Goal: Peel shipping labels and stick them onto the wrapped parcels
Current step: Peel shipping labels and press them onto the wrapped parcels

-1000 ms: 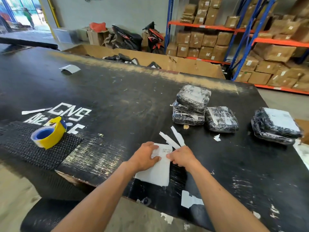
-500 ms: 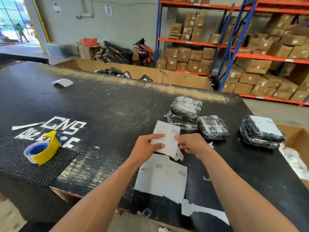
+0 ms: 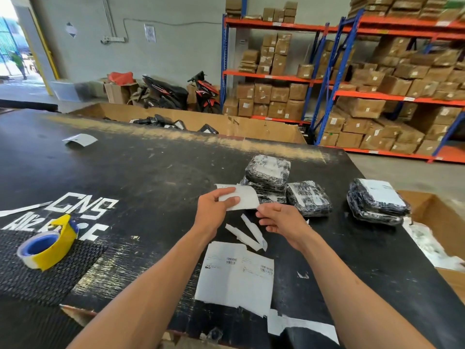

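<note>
My left hand holds a white shipping label lifted above the black table. My right hand pinches the label's lower right corner. Just behind the label stands a stack of black wrapped parcels, with a single parcel to its right. Further right lies a pair of parcels with a white label on top. A sheet of labels with barcodes lies flat at the near edge, between my forearms.
Torn white backing strips lie under my hands. A yellow and blue tape roll sits on a ribbed mat at left. A cardboard bin with parcels stands behind the table, another box at right. Shelving with cartons fills the background.
Both hands lifted one label off the sheet and carried it up and away from me, towards the stacked parcels. The view has tilted upward.
</note>
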